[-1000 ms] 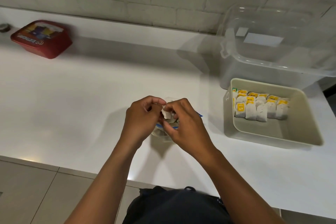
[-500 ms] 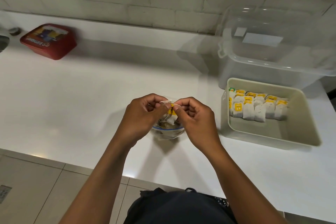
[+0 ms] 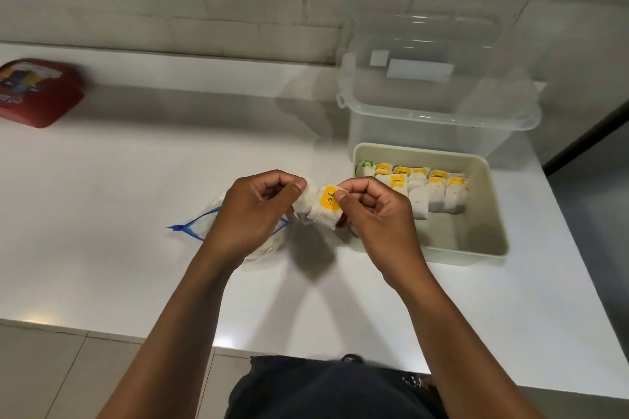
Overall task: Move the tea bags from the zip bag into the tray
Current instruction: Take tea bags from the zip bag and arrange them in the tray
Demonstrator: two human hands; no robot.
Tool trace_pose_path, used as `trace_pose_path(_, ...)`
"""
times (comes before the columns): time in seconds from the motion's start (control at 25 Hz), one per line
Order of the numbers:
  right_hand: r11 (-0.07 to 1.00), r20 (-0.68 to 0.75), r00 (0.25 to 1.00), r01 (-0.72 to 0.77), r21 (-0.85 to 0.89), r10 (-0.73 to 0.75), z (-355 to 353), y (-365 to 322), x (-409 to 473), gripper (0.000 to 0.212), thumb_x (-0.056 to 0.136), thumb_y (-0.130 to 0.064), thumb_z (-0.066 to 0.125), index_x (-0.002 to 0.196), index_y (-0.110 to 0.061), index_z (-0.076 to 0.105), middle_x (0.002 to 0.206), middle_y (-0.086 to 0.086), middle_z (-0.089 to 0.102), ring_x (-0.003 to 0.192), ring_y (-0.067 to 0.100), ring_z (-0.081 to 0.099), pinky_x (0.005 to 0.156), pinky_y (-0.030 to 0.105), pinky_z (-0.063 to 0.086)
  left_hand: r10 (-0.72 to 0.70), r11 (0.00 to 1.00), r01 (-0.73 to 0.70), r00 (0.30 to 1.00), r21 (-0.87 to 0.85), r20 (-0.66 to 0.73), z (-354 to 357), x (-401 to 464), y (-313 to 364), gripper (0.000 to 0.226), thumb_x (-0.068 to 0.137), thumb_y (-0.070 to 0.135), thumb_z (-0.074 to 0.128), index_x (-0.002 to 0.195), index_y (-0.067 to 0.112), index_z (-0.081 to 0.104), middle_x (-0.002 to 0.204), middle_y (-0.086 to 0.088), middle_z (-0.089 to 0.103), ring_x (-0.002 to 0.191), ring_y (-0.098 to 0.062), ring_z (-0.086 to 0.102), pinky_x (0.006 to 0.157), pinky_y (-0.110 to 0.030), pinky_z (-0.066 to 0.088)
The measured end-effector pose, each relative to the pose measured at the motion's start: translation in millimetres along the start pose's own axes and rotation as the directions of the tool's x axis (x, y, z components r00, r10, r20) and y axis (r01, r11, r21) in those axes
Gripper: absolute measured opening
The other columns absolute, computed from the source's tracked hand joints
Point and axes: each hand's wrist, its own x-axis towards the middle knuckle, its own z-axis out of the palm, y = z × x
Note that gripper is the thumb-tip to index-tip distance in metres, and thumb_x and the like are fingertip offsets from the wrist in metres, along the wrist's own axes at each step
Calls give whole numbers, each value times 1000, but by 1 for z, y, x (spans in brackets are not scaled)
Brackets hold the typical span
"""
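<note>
Head view, item list: white bench (image 3: 119, 187) under a white brick wall; clear lidded storage box (image 3: 439, 102) at the rear right; beige tray (image 3: 490, 214) just in front of it, holding rows of yellow-tagged tea bags (image 3: 425, 190) along its far side; red container (image 3: 37, 92) far left; blue-edged zip bag (image 3: 207, 224) lying under the left hand (image 3: 255, 211); left hand and right hand (image 3: 374, 211) each pinching a held tea bag cluster (image 3: 320, 207) raised between zip bag and tray.
</note>
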Motion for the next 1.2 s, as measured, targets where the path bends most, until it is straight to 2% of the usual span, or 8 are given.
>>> trace_pose_path(0.12, 999, -43, 999, 4, -35, -6, -38, -2, 2, 3, 92, -7, 67, 91, -6, 70, 81, 11, 72, 69, 14, 64, 61, 24, 54, 43, 994, -43, 999, 98, 3, 30, 9, 7, 13, 94, 24, 65, 87, 22, 75, 66, 12, 68, 58, -4, 60, 58, -15, 44)
trace_pose_path(0.24, 991, -56, 998, 32, -128, -40, -76, 3, 5, 5, 90, -6, 69, 87, -10, 69, 79, 2, 70, 72, 14, 65, 67, 32, 58, 74, 976, -85, 995, 201, 61, 64, 18, 11, 8, 91, 30, 67, 90, 29, 75, 71, 10, 70, 67, -9, 66, 64, -20, 46)
trace_pose_path(0.36, 952, -82, 995, 33, -304, -61, -116, 10, 11, 10, 89, -11, 71, 84, -19, 68, 78, -4, 70, 74, 19, 69, 73, 43, 60, 109, 956, -140, 985, 259, 131, 98, 27, 14, 8, 89, 29, 70, 94, 31, 76, 79, 13, 72, 71, -2, 66, 68, -14, 48)
trace_pose_path(0.56, 684, -45, 993, 45, -728, -113, -176, 10, 42, 16, 88, -15, 69, 100, -26, 71, 79, -10, 70, 73, 7, 66, 79, 28, 53, 134, 852, -231, 964, 470, 231, 158, 65, 15, 9, 88, 25, 69, 97, 26, 71, 88, 7, 72, 80, -9, 65, 75, -21, 49)
trace_pose_path(0.68, 475, 5, 993, 60, -878, -116, -196, 15, 61, 19, 89, -17, 66, 103, -27, 73, 88, -4, 74, 89, 18, 66, 79, 29, 52, 74, 779, -283, 927, 559, 367, 190, 90, 12, 12, 90, 25, 66, 100, 23, 71, 95, 3, 74, 90, -14, 67, 80, -27, 52)
trace_pose_path(0.88, 281, 2, 990, 42, -959, -141, -206, 22, 75, 12, 88, -22, 66, 91, -28, 76, 101, 3, 67, 98, 28, 50, 83, 35, 45, 42, 703, -359, 883, 615, 468, 221, 115, 9, 13, 86, 26, 67, 91, 25, 78, 95, 6, 75, 91, -16, 66, 80, -28, 53)
trace_pose_path(1.08, 22, 2, 1000, 1, -1000, 19, -207, 14, 71, 19, 94, -32, 58, 95, -31, 77, 114, 3, 55, 106, 26, 44, 88, 34, 42, -74, 605, -424, 813, 674, 578, 237, 125, 7, 16, 81, 33, 69, 95, 29, 78, 93, 6, 74, 91, -16, 65, 78, -29, 54)
trace_pose_path(1.2, -90, 16, 1000, 18, -996, 23, -203, 17, 77, 24, 94, -29, 54, 96, -33, 78, 117, 3, 54, 103, 28, 43, 85, 36, 41, -64, 532, -438, 832, 724, 551, 244, 130, 6, 17, 82, 36, 70, 98, 33, 77, 102, 4, 71, 95, -20, 64, 73, -29, 52)
